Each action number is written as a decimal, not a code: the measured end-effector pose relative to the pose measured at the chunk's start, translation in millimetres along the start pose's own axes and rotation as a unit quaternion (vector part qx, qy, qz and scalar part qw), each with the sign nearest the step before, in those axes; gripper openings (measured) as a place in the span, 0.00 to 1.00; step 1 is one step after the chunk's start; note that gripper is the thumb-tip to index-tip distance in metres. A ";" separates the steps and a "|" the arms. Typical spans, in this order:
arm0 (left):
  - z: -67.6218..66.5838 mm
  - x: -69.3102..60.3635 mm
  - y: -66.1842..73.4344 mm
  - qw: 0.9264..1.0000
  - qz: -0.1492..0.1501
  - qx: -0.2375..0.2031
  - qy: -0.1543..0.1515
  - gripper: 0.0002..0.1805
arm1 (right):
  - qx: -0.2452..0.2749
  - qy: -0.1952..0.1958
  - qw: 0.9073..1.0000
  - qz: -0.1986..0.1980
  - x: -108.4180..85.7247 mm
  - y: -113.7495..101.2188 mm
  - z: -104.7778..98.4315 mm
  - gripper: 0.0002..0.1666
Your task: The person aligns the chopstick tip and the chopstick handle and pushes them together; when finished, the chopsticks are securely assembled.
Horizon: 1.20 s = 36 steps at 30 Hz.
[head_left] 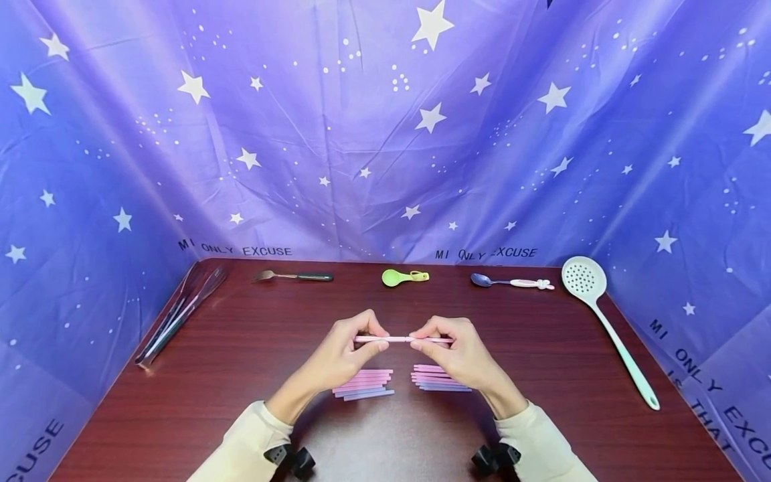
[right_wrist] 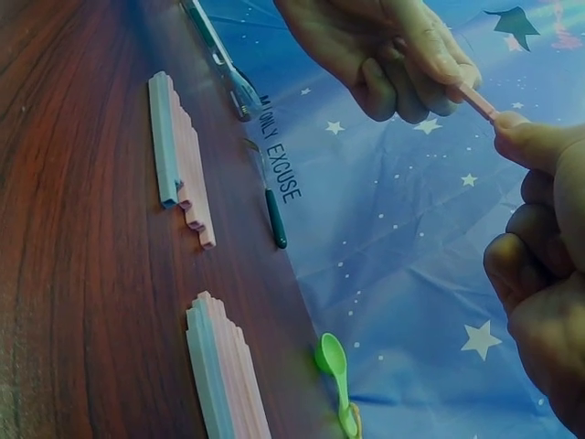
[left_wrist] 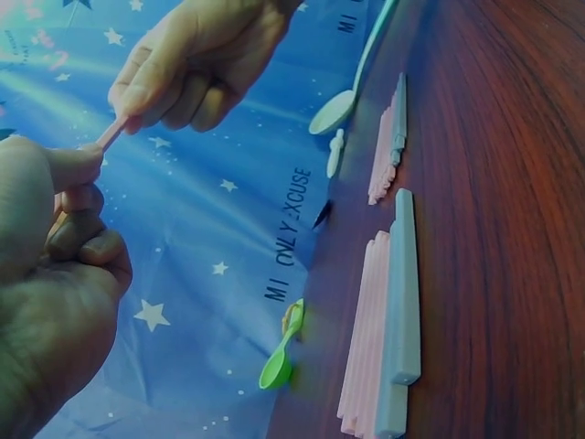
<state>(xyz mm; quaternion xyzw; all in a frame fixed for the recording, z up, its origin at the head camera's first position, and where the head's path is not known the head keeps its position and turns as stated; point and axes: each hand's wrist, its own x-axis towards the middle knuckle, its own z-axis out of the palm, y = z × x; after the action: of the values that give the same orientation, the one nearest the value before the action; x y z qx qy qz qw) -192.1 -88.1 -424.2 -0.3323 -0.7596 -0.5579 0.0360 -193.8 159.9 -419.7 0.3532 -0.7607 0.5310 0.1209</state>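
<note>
Pink, slender, the stick [head_left: 397,339] looks light, stiff, perhaps snappable; fingertips suit it either side of mid-length, where left grip [head_left: 341,348] and right grip [head_left: 460,348] pinch it above the surface [head_left: 181,402].

The wood-grained table [head_left: 385,445] looks glossy, the sticks [head_left: 364,381] smooth plastic, the backdrop [head_left: 373,140] creased cloth.

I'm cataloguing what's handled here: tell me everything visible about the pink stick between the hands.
The pink stick is slim, straight and pale, perhaps plastic. Held roughly level above the table, it runs crosswise from the left hand to the right hand, both pinching it. They hide parts; whether it is one piece or two is unclear.
</note>
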 end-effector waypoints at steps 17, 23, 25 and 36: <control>-1.7 1.4 -0.7 0.999 0.019 0.030 0.003 0.06 | -0.010 0.004 0.998 -0.066 3.9 8.1 4.4 0.12; -5.4 3.4 9.1 0.999 -0.014 0.048 -0.005 0.06 | -0.016 -0.011 0.999 -0.034 3.0 5.8 -1.9 0.09; -5.9 3.7 11.6 0.998 -0.021 0.051 -0.006 0.04 | -0.018 -0.019 1.000 -0.014 2.2 4.6 -5.1 0.09; -29.8 -9.9 5.8 0.993 -0.035 0.109 0.016 0.04 | -0.024 -0.033 0.998 0.038 -1.6 11.9 -20.6 0.06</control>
<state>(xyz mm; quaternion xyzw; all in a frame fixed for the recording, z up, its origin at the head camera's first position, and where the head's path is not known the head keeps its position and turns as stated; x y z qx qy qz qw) -190.7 -117.7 -412.5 -0.2908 -0.8264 -0.4780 0.0642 -204.5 181.2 -420.9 0.3387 -0.7898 0.5044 0.0837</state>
